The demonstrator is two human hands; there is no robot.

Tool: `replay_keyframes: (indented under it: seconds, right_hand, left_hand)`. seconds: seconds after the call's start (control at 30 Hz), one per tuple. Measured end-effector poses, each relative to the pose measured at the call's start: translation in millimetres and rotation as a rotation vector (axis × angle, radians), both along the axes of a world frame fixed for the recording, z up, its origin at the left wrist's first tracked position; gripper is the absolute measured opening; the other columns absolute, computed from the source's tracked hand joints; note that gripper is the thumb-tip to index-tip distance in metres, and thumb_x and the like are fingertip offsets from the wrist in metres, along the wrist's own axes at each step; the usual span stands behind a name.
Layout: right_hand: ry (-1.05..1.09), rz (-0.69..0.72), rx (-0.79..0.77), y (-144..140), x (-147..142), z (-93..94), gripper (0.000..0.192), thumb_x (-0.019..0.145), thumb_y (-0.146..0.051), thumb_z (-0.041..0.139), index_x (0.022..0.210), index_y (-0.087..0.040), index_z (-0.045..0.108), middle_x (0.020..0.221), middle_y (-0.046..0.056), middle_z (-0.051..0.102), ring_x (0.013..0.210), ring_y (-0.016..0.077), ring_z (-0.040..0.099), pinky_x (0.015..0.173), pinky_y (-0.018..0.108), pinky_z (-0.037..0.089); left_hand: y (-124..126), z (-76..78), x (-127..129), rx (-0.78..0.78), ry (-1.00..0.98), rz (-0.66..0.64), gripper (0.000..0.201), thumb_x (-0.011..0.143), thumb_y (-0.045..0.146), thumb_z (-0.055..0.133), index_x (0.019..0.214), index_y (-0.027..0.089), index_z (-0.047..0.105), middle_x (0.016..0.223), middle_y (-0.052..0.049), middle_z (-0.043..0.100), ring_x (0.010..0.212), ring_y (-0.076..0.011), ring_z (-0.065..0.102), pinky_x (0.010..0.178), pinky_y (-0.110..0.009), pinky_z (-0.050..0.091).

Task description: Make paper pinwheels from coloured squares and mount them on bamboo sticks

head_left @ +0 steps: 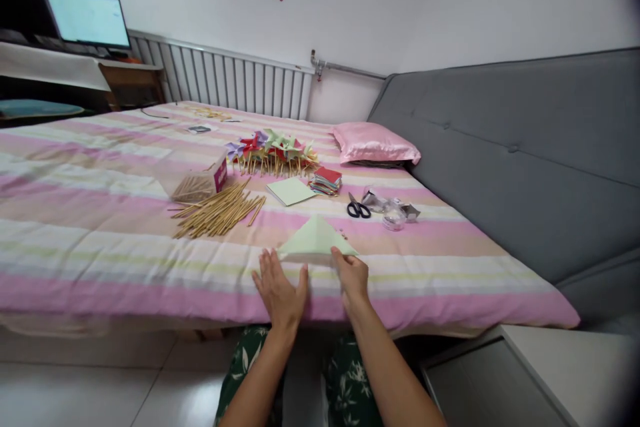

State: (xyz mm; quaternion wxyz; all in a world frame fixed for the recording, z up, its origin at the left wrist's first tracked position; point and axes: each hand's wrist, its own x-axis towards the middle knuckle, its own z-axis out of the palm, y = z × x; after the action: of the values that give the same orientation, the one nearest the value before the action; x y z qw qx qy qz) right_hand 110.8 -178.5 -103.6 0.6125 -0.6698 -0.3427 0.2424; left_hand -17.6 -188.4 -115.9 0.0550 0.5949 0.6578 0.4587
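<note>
Bed with pink-striped sheet (100,213) fills the view; grey headboard at right, radiator behind. Folded green paper triangle (316,238) lies at the near edge of the sheet. Left hand (280,290) flat, fingers spread, pressing the sheet just beside the triangle's left corner, holding nothing. Right hand (353,275) pinches the triangle's lower right edge. Beyond: wooden sticks (220,210), scissors (358,208), finished pinwheels (273,150), paper stack (327,181).

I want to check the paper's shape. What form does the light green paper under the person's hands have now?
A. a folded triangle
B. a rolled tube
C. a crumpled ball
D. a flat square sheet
A: the light green paper lies on the striped bed cover as a triangle, with the left hand and the right hand at its near edge.
</note>
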Motion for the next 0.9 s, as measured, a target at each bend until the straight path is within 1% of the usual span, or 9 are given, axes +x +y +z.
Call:
replay_keyframes:
  seconds: [0.1, 0.17, 0.27, 0.33, 0.4, 0.5, 0.63, 0.73, 0.9]
  right_hand:
    - [0.139, 0.027, 0.067, 8, 10, 20.3, 0.043, 0.066, -0.057, 0.063, 0.061, -0.014, 0.067, 0.057, 0.002, 0.066, 0.060, 0.0170, 0.058, 0.056, 0.025, 0.041]
    - [0.214, 0.048, 0.130, 14, 15, 33.4, 0.042, 0.067, -0.055, 0.065, 0.071, -0.013, 0.069, 0.073, 0.004, 0.070, 0.072, 0.0175, 0.061, 0.064, 0.025, 0.044]
    - [0.381, 0.109, 0.223, 23, 21, 43.4, 0.038, 0.063, -0.049, 0.072, 0.077, -0.013, 0.070, 0.083, 0.006, 0.072, 0.083, 0.0187, 0.061, 0.075, 0.026, 0.044]
    - [0.435, 0.143, 0.236, 30, 25, 42.1, 0.036, 0.063, -0.046, 0.074, 0.075, -0.013, 0.070, 0.080, 0.006, 0.071, 0.082, 0.0192, 0.061, 0.077, 0.028, 0.044]
    - [0.408, 0.156, 0.217, 36, 29, 37.1, 0.035, 0.063, -0.046, 0.074, 0.071, -0.012, 0.069, 0.075, 0.006, 0.071, 0.079, 0.0197, 0.061, 0.076, 0.030, 0.044]
    - [0.392, 0.168, 0.219, 43, 34, 30.1, 0.033, 0.065, -0.045, 0.074, 0.072, -0.012, 0.069, 0.075, 0.005, 0.071, 0.080, 0.0202, 0.062, 0.078, 0.031, 0.044]
    - [0.510, 0.267, 0.276, 45, 34, 26.8, 0.029, 0.066, -0.038, 0.074, 0.082, -0.014, 0.069, 0.082, 0.005, 0.072, 0.082, 0.0186, 0.063, 0.080, 0.030, 0.046]
    - [0.565, 0.296, 0.233, 44, 30, 23.9, 0.028, 0.062, -0.035, 0.077, 0.077, -0.014, 0.069, 0.074, 0.005, 0.072, 0.075, 0.0179, 0.064, 0.075, 0.030, 0.048]
    - [0.574, 0.335, 0.167, 44, 23, 22.0, 0.027, 0.062, -0.037, 0.076, 0.070, -0.012, 0.068, 0.064, 0.005, 0.070, 0.063, 0.0166, 0.063, 0.064, 0.028, 0.050]
  left_hand:
    - [10, 29.4, 6, 0.033, -0.293, -0.021, 0.082, 0.073, 0.046, 0.062, 0.137, 0.004, 0.032, 0.139, -0.026, 0.040, 0.130, -0.0334, 0.037, 0.105, -0.050, 0.028]
    - [22, 47.0, 16, -0.064, -0.605, -0.184, 0.076, 0.068, 0.046, 0.068, 0.129, 0.009, 0.043, 0.130, -0.023, 0.050, 0.104, -0.0281, 0.058, 0.088, -0.042, 0.045]
    - [43, 61.7, 34, -0.217, -1.043, -0.529, 0.045, 0.061, 0.039, 0.076, 0.094, 0.010, 0.065, 0.094, -0.012, 0.067, 0.070, -0.0158, 0.061, 0.066, -0.028, 0.047]
    - [55, 64.1, 44, -0.227, -1.143, -0.601, 0.032, 0.060, 0.037, 0.077, 0.074, 0.011, 0.066, 0.066, -0.005, 0.064, 0.058, -0.0112, 0.057, 0.057, -0.023, 0.044]
    - [64, 64.2, 52, -0.217, -1.184, -0.580, 0.030, 0.059, 0.036, 0.078, 0.069, 0.011, 0.064, 0.055, 0.000, 0.060, 0.052, -0.0092, 0.055, 0.052, -0.020, 0.043]
    - [72, 65.4, 59, -0.272, -1.339, -0.526, 0.032, 0.054, 0.029, 0.082, 0.075, 0.012, 0.065, 0.060, 0.001, 0.064, 0.053, -0.0085, 0.059, 0.052, -0.018, 0.047]
    - [73, 66.7, 66, -0.321, -1.490, -0.493, 0.033, 0.051, 0.021, 0.084, 0.078, 0.012, 0.067, 0.069, 0.000, 0.068, 0.056, -0.0084, 0.063, 0.056, -0.017, 0.052]
    - [71, 62.3, 69, -0.382, -1.525, -0.478, 0.033, 0.050, 0.018, 0.084, 0.077, 0.011, 0.066, 0.069, 0.000, 0.068, 0.056, -0.0077, 0.062, 0.054, -0.015, 0.052]
    - [73, 54.5, 69, -0.485, -1.524, -0.444, 0.030, 0.050, 0.020, 0.085, 0.067, 0.009, 0.063, 0.051, 0.004, 0.058, 0.045, -0.0040, 0.051, 0.043, -0.012, 0.044]
